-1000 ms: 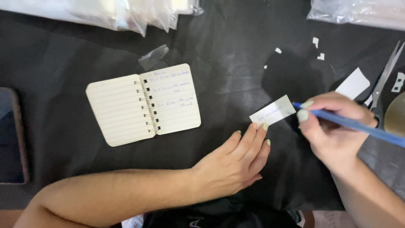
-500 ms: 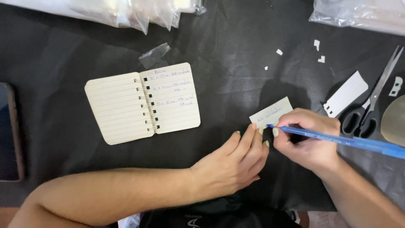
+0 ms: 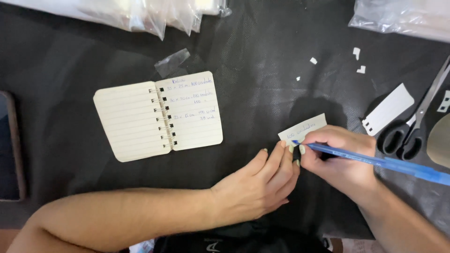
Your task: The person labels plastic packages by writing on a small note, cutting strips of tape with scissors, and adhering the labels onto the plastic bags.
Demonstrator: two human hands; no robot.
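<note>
Hands at work on a small white paper slip (image 3: pixel 304 127) lying on a black table (image 3: pixel 262 84). The left hand (image 3: pixel 255 187) lies flat, fingers together, with the fingertips (image 3: pixel 282 145) pressing the slip's lower left corner. The right hand (image 3: pixel 340 157) pinches a blue pen (image 3: pixel 370 161) between thumb and forefinger, its tip touching the slip's lower edge just beside the left fingertips. The slip sits right above both hands, tilted up to the right, with handwriting on it. Left of the hands, well apart, lies an open spiral notebook (image 3: pixel 159 115). Scissors (image 3: pixel 415 126) and a white card (image 3: pixel 388 108) lie to the right. Compared with a second ago, the right hand has moved left and down onto the slip, uncovering the scissors, and the slip now shows more writing; the left hand has stayed put.
</note>
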